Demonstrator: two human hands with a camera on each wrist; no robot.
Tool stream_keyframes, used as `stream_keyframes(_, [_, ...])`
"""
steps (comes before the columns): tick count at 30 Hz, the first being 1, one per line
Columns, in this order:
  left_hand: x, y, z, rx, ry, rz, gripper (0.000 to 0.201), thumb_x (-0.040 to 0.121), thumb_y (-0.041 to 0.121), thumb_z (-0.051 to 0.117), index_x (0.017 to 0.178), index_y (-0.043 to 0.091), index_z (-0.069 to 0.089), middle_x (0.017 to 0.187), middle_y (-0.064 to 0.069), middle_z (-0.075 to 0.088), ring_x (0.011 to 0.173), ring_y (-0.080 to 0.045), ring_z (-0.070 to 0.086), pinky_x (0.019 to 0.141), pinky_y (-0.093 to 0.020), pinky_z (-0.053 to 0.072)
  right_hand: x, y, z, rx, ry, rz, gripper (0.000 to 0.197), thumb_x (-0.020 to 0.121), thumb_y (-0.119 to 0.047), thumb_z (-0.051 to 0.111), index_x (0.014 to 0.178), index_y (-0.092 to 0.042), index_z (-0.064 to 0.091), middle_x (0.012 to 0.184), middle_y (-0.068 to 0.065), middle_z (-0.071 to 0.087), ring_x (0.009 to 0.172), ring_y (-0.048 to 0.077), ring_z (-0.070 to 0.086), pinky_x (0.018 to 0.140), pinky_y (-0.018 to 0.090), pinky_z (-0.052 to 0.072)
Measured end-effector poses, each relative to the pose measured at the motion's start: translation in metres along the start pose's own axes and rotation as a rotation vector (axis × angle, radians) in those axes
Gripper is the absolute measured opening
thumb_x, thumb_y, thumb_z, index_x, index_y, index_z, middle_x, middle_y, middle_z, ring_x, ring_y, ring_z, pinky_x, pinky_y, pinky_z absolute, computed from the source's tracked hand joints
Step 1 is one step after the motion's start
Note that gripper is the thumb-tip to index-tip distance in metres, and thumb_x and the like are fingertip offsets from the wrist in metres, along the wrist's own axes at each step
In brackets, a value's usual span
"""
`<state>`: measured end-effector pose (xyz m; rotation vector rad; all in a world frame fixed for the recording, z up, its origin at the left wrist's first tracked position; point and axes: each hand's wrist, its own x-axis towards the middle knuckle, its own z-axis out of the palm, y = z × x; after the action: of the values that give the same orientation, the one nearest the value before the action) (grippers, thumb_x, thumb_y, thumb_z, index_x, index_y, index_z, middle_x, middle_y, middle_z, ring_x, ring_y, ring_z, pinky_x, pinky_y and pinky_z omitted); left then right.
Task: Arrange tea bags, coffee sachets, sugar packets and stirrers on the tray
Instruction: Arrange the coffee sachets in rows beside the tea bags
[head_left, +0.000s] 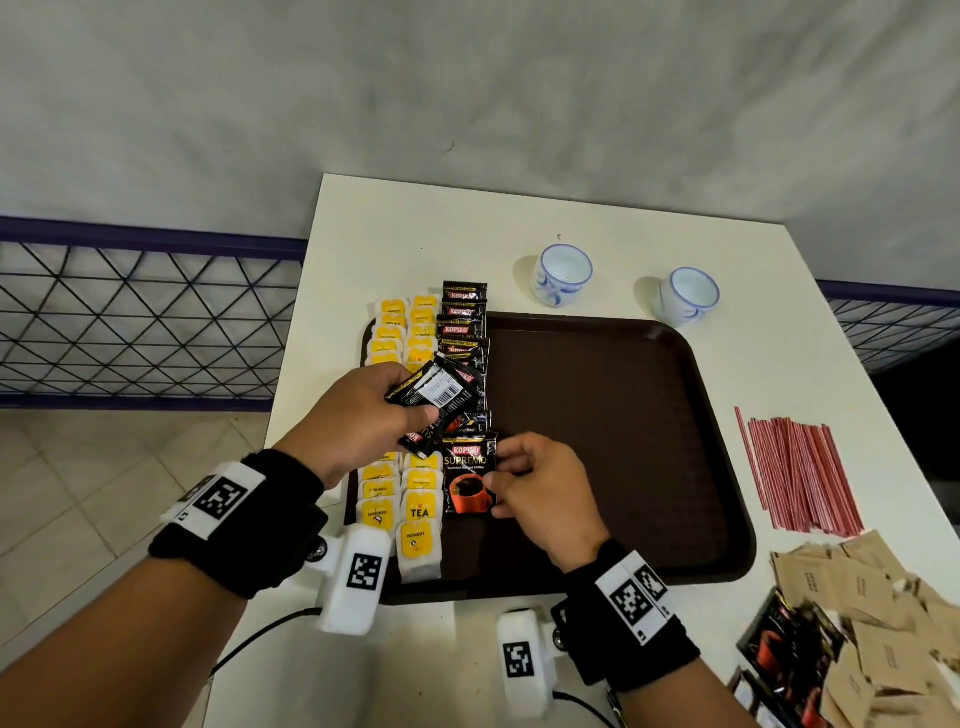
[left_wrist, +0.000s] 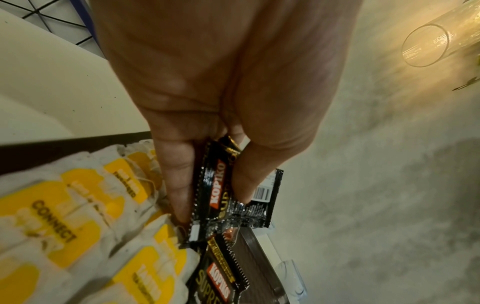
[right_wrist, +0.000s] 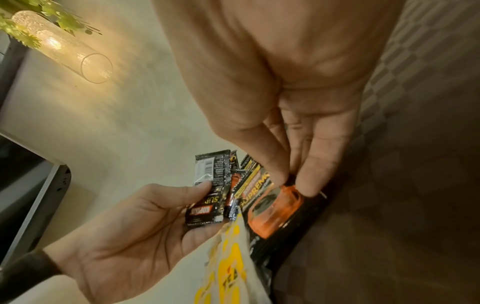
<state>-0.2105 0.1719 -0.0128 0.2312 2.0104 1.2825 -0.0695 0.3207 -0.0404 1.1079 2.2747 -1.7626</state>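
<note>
1. Front coffee sachet (head_left: 469, 480) lies on the brown tray (head_left: 623, 415), closing the sachet row beside the yellow tea bags (head_left: 400, 512).
2. Right hand (head_left: 540, 483) pinches its edge.
3. Left hand (head_left: 363, 410) clamps a spare sachet stack (head_left: 434, 402) above the row.
4. Stirrers (head_left: 795, 467) and sugar packets (head_left: 857, 582) wait on the table, right of the tray.

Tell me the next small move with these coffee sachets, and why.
Probably let the right hand release the sachet it pinches at the near end of the coffee column, then take another from the stack the left hand holds. The tray is bare to the right.
</note>
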Motion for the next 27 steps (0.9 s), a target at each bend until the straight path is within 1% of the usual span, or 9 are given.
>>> stream_keyframes(4, [-0.001,0.001,-0.001,0.0,-0.001,0.003,0.017,0.09,0.008,0.072,0.105,0.013,0.066,0.101,-0.009,0.074,0.089,-0.026,0.075,0.078,-0.039,0.063,-0.002,-0.001,0.004,-0.015,0.044,0.034,0.017,0.088,-0.002,0.069,0.097,-0.016,0.065,0.086,0.003,0.064,0.062,0.01,0.066,0.056,0.027,0.059])
stream_keyframes(8, [-0.003,0.002,-0.005,-0.031,0.018,0.006,0.019,0.091,0.01,0.072,0.109,0.014,0.066,0.104,-0.006,0.075,0.093,-0.023,0.075,0.075,-0.035,0.062,-0.005,-0.002,0.008,-0.091,0.086,0.007,0.014,0.088,-0.005,0.068,0.094,-0.018,0.066,0.077,-0.004,0.063,0.06,0.007,0.064,0.059,0.032,0.061])
stream_keyframes(9, [-0.004,0.002,-0.006,-0.047,0.019,0.006,0.02,0.091,0.01,0.072,0.11,0.014,0.066,0.106,-0.006,0.075,0.094,-0.023,0.074,0.075,-0.034,0.062,-0.005,-0.002,0.009,-0.117,0.099,-0.003,0.014,0.087,-0.007,0.07,0.093,-0.019,0.066,0.076,-0.006,0.064,0.061,0.004,0.065,0.061,0.03,0.061])
stream_keyframes(11, [-0.007,0.003,-0.008,-0.078,0.019,0.007,0.022,0.092,0.009,0.071,0.113,0.013,0.065,0.108,-0.007,0.074,0.096,-0.022,0.074,0.072,-0.03,0.062,-0.005,-0.002,0.008,-0.155,0.112,-0.021,0.012,0.087,-0.009,0.071,0.093,-0.019,0.066,0.075,-0.007,0.065,0.059,-0.004,0.062,0.055,0.012,0.05])
stream_keyframes(13, [-0.011,0.002,-0.009,-0.094,0.024,0.008,0.022,0.092,0.009,0.07,0.114,0.012,0.065,0.109,-0.007,0.074,0.095,-0.02,0.075,0.068,-0.024,0.062,-0.006,-0.003,0.008,-0.174,0.118,-0.025,0.012,0.086,-0.009,0.072,0.094,-0.016,0.068,0.075,-0.006,0.066,0.056,-0.007,0.059,0.052,0.006,0.042])
stream_keyframes(17, [-0.018,-0.001,-0.012,-0.135,0.028,0.017,0.021,0.093,0.01,0.07,0.111,0.019,0.067,0.108,-0.002,0.076,0.094,-0.018,0.075,0.083,-0.038,0.062,-0.008,-0.005,0.006,-0.147,0.103,-0.025,0.012,0.088,-0.007,0.071,0.097,-0.012,0.067,0.075,-0.006,0.065,0.054,-0.013,0.059,0.049,0.005,0.041])
stream_keyframes(23, [-0.035,-0.003,-0.011,-0.275,0.01,0.021,0.024,0.094,0.007,0.066,0.114,0.02,0.069,0.105,0.005,0.078,0.098,-0.019,0.075,0.078,-0.033,0.058,-0.008,-0.005,0.005,-0.158,0.1,-0.014,0.011,0.087,-0.009,0.072,0.094,-0.016,0.066,0.075,-0.006,0.066,0.055,-0.009,0.061,0.051,0.008,0.043])
stream_keyframes(26, [-0.042,-0.009,-0.005,-0.316,-0.037,0.003,0.026,0.094,0.007,0.066,0.116,0.02,0.069,0.11,0.0,0.078,0.104,-0.025,0.074,0.097,-0.049,0.056,-0.008,-0.004,0.004,-0.152,0.11,0.002,0.012,0.084,-0.016,0.075,0.089,-0.021,0.065,0.073,-0.004,0.068,0.058,0.002,0.063,0.056,0.019,0.05])
stream_keyframes(27, [-0.045,-0.01,-0.003,-0.339,-0.055,0.0,0.028,0.094,0.006,0.065,0.118,0.02,0.068,0.112,-0.002,0.077,0.106,-0.026,0.073,0.1,-0.052,0.054,-0.008,-0.005,0.002,-0.151,0.122,-0.005,0.011,0.084,-0.018,0.075,0.088,-0.021,0.065,0.072,-0.004,0.068,0.058,0.002,0.063,0.056,0.019,0.05])
